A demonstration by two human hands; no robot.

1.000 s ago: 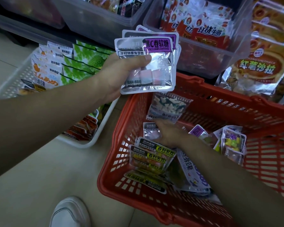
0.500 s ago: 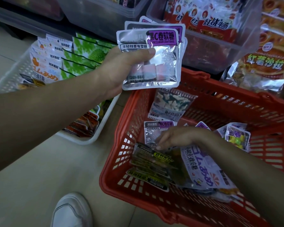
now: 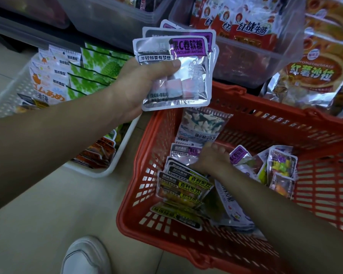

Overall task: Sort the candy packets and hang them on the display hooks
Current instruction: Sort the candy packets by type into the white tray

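left hand (image 3: 139, 86) clutches matching purple packets (image 3: 186, 62) above the red basket (image 3: 206, 246), keeping them sorted, as right hand (image 3: 210, 159) reaches inside for another, grip unclear.

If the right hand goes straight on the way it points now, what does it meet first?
Probably the purple-labelled silver packet in the red basket; the right hand looks almost on it, though depth is unclear.

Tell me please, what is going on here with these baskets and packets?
A person is sorting candy packets. The left hand holds a small stack of purple-labelled packets above the red basket. The right hand reaches into that basket, its fingers on one more purple-labelled packet; whether they grip it is unclear. Yellow-labelled packets lie beside it.
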